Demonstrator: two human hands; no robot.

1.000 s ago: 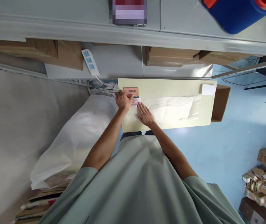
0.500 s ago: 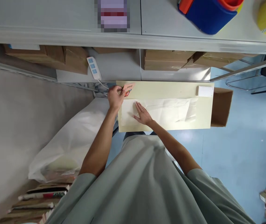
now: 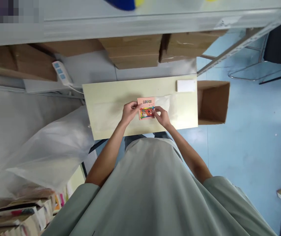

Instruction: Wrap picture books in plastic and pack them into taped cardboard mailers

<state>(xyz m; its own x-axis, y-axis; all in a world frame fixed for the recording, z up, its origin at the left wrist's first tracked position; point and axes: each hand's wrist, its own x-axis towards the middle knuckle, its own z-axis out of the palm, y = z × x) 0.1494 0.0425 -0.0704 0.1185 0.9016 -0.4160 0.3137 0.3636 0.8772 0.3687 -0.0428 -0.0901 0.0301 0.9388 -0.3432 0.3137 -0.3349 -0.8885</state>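
Note:
A small pink card with a colourful picture is held over the pale yellow table. My left hand pinches its left edge, fingers closed on it. My right hand grips its right edge, fingers curled. Behind the card, a clear plastic bag lies flat on the table to the right. A small white pad sits at the table's far right corner.
An open cardboard box stands right of the table. A large white plastic sack bulges at the left, with stacked books below it. Cardboard boxes and a power strip lie under the grey shelf.
My left hand brought the pink card from the table's far left to the middle. My right hand lifted off the plastic bag and took the card's right edge. The view shifted.

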